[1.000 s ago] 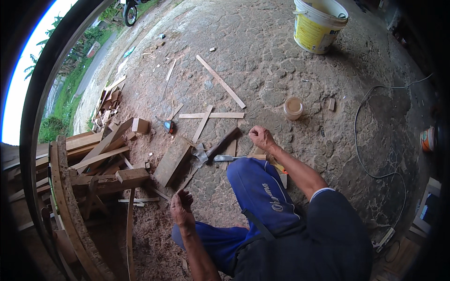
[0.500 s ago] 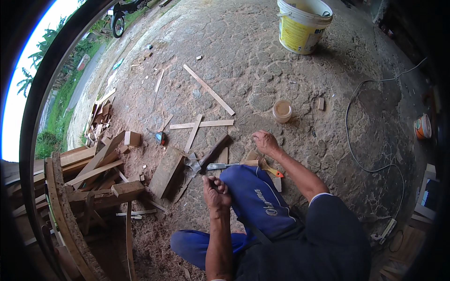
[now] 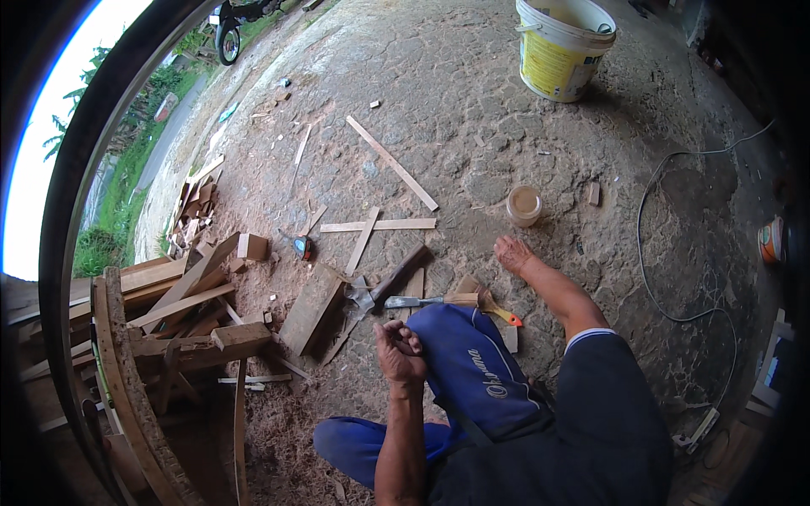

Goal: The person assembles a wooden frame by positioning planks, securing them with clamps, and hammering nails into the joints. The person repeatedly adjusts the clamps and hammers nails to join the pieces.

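Note:
My left hand [image 3: 401, 354] hangs over my left side by the knee, palm up with its fingers curled in; whether anything lies in them is hidden. My right hand [image 3: 513, 255] reaches forward above the floor, fingers drawn together and pointing down; anything between them is too small to make out. Just beyond it stands a round jar [image 3: 524, 205] with brown contents. Near my knee lie a chisel [image 3: 430, 300] with a wooden handle, a paintbrush [image 3: 502, 309] with an orange-tipped handle, and a hammer-like tool [image 3: 396, 278] with a dark handle, resting beside a wooden block [image 3: 310, 310].
Thin wood strips [image 3: 377, 225] lie crossed on the rough floor, near a tape measure [image 3: 303, 247]. Timber offcuts [image 3: 181, 295] are heaped on the left. A white and yellow bucket [image 3: 561, 59] stands far off. A grey cable [image 3: 645, 219] curves along the right.
My right hand has moved right and a little forward, closer to the jar. The left hand stays curled. The whole view has shifted slightly, so the floor things appear farther right.

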A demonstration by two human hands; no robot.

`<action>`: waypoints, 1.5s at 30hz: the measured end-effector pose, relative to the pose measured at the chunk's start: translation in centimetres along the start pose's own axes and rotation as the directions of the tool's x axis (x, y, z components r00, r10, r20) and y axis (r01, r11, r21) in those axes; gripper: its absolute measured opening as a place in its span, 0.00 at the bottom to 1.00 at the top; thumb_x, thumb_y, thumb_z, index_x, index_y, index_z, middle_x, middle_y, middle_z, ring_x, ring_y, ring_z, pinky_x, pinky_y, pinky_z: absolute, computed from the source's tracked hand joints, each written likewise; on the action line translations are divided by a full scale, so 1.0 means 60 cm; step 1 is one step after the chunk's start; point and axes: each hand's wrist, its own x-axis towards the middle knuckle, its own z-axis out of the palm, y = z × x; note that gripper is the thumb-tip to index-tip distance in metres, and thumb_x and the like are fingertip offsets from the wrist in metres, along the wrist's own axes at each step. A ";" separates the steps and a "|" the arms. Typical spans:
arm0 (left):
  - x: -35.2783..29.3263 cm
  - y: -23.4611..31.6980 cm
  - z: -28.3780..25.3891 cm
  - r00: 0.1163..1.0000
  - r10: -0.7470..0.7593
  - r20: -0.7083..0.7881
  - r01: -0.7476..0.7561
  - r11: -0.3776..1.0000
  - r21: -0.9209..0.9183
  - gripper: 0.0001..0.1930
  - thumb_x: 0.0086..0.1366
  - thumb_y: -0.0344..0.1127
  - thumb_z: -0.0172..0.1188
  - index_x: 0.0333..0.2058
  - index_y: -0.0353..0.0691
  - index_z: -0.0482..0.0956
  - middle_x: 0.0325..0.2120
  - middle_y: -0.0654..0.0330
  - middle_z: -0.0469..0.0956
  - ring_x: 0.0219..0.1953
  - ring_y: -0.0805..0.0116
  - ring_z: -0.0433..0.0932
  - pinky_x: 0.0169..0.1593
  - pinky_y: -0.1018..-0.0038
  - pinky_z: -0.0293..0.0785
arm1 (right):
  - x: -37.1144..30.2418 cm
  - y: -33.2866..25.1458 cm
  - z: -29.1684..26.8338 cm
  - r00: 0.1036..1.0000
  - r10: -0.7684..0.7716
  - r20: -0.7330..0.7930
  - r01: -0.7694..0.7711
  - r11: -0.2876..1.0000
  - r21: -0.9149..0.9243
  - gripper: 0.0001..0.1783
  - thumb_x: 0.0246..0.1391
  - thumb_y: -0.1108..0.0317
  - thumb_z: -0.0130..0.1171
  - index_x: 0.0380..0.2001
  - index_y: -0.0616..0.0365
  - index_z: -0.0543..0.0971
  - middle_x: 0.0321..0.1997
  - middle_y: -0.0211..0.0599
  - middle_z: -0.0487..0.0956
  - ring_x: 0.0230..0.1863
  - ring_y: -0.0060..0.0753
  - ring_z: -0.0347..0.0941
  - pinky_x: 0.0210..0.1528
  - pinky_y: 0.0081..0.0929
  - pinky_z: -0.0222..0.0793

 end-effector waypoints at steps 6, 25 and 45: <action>0.002 -0.002 0.001 1.000 -0.013 -0.010 0.013 1.000 -0.009 0.23 0.75 0.57 0.47 0.34 0.41 0.75 0.23 0.64 0.71 0.20 0.72 0.68 0.21 0.78 0.63 | 0.016 -0.028 -0.023 0.983 -0.075 0.169 0.097 0.987 -0.125 0.14 0.62 0.68 0.45 0.41 0.63 0.78 0.43 0.54 0.79 0.44 0.51 0.80 0.43 0.44 0.79; 0.011 0.010 0.023 0.994 -0.092 -0.064 0.093 0.995 0.019 0.20 0.72 0.57 0.54 0.33 0.45 0.76 0.23 0.66 0.72 0.22 0.73 0.72 0.25 0.82 0.70 | 0.022 0.029 0.002 0.856 0.514 0.056 -0.373 0.541 0.754 0.17 0.50 0.70 0.54 0.45 0.59 0.77 0.37 0.46 0.82 0.37 0.40 0.81 0.40 0.41 0.76; 0.014 0.010 0.024 0.989 -0.106 -0.105 0.110 0.993 0.034 0.21 0.70 0.57 0.57 0.34 0.43 0.75 0.24 0.65 0.71 0.24 0.71 0.70 0.28 0.78 0.68 | -0.021 -0.037 0.005 0.937 0.305 -0.169 -0.193 0.857 0.478 0.10 0.54 0.69 0.55 0.38 0.54 0.81 0.48 0.42 0.76 0.53 0.49 0.73 0.52 0.43 0.74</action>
